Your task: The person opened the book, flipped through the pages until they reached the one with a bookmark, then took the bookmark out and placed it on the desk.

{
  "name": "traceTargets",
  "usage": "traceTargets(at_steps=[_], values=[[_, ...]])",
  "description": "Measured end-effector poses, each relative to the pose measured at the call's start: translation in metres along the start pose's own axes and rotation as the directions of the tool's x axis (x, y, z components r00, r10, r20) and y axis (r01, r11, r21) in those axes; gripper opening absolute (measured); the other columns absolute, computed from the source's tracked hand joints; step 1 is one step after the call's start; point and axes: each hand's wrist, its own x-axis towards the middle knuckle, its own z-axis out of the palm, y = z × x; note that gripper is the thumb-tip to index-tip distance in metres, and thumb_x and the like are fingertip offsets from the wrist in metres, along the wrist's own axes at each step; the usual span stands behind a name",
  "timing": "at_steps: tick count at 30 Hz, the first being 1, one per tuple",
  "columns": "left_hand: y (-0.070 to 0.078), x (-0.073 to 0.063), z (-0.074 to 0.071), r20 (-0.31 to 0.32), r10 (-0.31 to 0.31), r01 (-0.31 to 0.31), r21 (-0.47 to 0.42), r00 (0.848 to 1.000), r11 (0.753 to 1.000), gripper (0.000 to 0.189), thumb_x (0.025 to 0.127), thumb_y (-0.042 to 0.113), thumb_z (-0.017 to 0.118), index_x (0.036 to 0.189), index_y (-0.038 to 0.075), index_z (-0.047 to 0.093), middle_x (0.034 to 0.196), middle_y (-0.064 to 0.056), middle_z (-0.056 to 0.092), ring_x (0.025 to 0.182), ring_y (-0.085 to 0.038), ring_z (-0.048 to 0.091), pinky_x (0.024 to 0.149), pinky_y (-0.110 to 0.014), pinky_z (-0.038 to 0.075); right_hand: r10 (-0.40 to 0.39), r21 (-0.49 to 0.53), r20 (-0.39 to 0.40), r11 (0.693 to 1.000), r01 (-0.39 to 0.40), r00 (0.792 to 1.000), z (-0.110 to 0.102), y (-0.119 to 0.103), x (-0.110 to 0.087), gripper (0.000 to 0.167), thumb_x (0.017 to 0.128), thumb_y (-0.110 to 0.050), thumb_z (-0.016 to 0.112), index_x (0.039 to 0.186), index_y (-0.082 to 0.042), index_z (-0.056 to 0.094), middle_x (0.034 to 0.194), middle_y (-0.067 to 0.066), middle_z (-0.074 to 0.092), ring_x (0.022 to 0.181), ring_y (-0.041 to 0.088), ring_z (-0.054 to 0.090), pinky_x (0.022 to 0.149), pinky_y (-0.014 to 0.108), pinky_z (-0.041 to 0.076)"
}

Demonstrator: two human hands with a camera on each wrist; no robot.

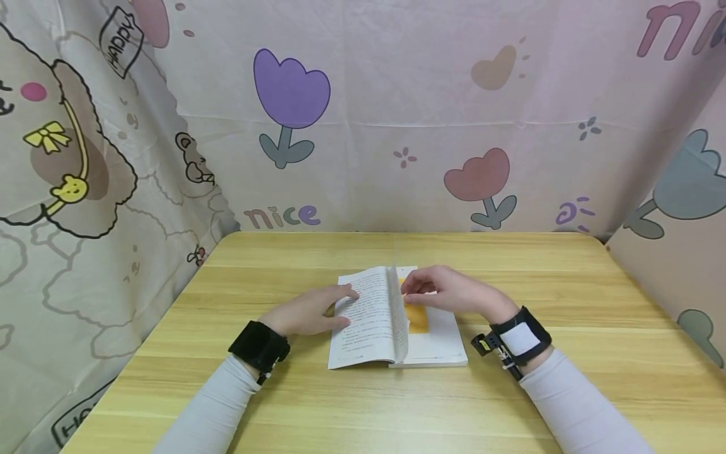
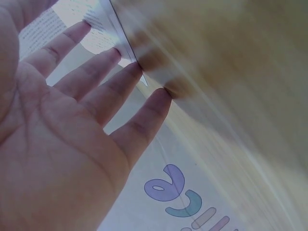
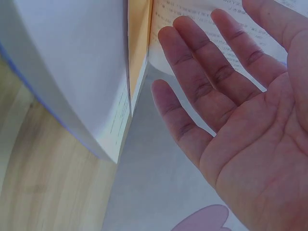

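An open book [image 1: 437, 350] lies on the table, its left page [image 1: 365, 337] covered in printed text. One or more leaves [image 1: 400, 343] stand up near the spine. The right page carries an orange block [image 1: 418, 321], partly covered by my right hand [image 1: 450, 290]. That hand hovers over the right page, fingers loosely bent, fingertips close to the raised leaf; whether they touch it is hard to tell. My left hand [image 1: 306, 312] rests at the left page's outer edge, fingers extended. In the left wrist view its fingers [image 2: 144, 120] are spread along the page edge.
The light wood table [image 1: 272, 403] surrounds the book. A printed cloth [image 1: 363, 170] with flowers hangs behind the table's far edge, and more cloth hangs on both sides. Each wrist wears a black strap [image 1: 259, 345] with a small device.
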Motion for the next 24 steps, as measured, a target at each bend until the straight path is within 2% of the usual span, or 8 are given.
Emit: traceTargets(at_steps=[7,12,16,24], values=[[0.001,-0.001,-0.002,-0.006,0.001,-0.001,-0.002,1.000,1.000,0.055,0.104,0.031,0.073,0.154,0.015,0.056,0.163,-0.014,0.053,0.152,-0.034,0.051,0.127,-0.055,0.042,-0.015,0.002,0.027,1.000,0.015,1.000,0.006,-0.006,0.002,0.018,0.105,-0.024,0.072,0.118,-0.012,0.075,0.114,-0.002,0.078,0.107,0.011,0.072,0.102,0.035,0.061],[0.002,0.000,-0.003,-0.011,0.014,-0.014,-0.011,1.000,1.000,0.053,0.103,0.030,0.074,0.151,0.014,0.057,0.156,-0.012,0.060,0.138,-0.027,0.059,0.122,-0.053,0.047,-0.016,-0.009,0.038,1.000,0.016,0.999,0.009,-0.010,0.002,0.016,0.105,-0.024,0.072,0.117,-0.015,0.075,0.112,-0.003,0.078,0.105,0.009,0.071,0.100,0.033,0.061],[0.001,0.000,-0.004,-0.016,0.021,-0.021,-0.019,1.000,1.000,0.050,0.103,0.029,0.075,0.148,0.015,0.058,0.150,-0.010,0.063,0.126,-0.023,0.060,0.118,-0.051,0.051,-0.004,-0.008,0.046,1.000,0.004,0.999,0.011,-0.013,0.001,0.016,0.104,-0.025,0.072,0.118,-0.017,0.075,0.112,-0.006,0.077,0.105,0.010,0.071,0.098,0.033,0.061],[0.000,-0.001,-0.004,-0.026,0.023,-0.023,-0.026,0.999,0.999,0.051,0.103,0.030,0.074,0.149,0.015,0.058,0.153,-0.010,0.061,0.130,-0.024,0.060,0.120,-0.053,0.049,-0.006,0.003,0.065,1.000,0.005,0.998,0.016,-0.016,0.003,0.017,0.105,-0.025,0.072,0.119,-0.017,0.074,0.113,-0.006,0.077,0.106,0.010,0.071,0.099,0.031,0.059]])
